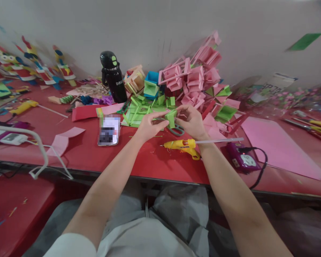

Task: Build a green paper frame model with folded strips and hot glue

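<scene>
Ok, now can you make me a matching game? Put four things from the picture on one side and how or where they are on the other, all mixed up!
Things:
1. Bottle
2. Phone
3. Green piece
4. Big pink sheet

How or where:
A. Held in the fingers
B. Flat, to the right of the right hand
C. Black, near the wall
D. Lying screen up

Right pairs: 1-C, 2-D, 3-A, 4-B
</scene>
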A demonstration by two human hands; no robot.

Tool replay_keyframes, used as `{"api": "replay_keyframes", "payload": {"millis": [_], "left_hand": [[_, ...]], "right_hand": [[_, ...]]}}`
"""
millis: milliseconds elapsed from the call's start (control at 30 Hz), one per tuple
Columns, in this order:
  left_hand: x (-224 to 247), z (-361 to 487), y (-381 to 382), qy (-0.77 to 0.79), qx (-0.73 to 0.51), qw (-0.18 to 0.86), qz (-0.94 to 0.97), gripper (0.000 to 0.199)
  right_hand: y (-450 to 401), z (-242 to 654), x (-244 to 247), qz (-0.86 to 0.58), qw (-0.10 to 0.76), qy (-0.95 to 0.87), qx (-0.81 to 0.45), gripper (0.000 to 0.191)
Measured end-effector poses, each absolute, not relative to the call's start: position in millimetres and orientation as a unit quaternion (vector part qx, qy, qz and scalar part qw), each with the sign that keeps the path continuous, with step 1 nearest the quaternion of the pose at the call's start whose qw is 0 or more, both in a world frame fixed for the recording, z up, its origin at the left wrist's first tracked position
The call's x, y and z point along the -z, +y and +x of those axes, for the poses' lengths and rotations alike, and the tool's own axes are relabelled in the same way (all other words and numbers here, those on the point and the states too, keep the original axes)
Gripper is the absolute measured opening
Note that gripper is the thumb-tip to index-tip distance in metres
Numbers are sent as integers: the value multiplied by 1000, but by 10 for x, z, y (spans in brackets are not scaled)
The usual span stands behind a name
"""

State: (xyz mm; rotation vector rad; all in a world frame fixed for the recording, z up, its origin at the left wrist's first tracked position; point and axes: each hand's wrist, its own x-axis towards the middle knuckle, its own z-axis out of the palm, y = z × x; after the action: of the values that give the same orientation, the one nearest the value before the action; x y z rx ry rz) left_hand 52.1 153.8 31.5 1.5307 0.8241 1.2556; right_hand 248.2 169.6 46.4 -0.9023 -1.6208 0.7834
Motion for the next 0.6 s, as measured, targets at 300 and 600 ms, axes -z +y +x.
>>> {"api": "replay_keyframes", "payload": {"millis": [300, 600], "left_hand": [[-345, 543, 1520, 387, -538, 418, 622, 32], [-366, 544, 1508, 409, -521, 401, 633, 30]], "right_hand": [[1696, 2452, -451, -379, 523, -680, -348, 46], [1755, 2504, -375, -367, 503, -694, -362, 43]]}}
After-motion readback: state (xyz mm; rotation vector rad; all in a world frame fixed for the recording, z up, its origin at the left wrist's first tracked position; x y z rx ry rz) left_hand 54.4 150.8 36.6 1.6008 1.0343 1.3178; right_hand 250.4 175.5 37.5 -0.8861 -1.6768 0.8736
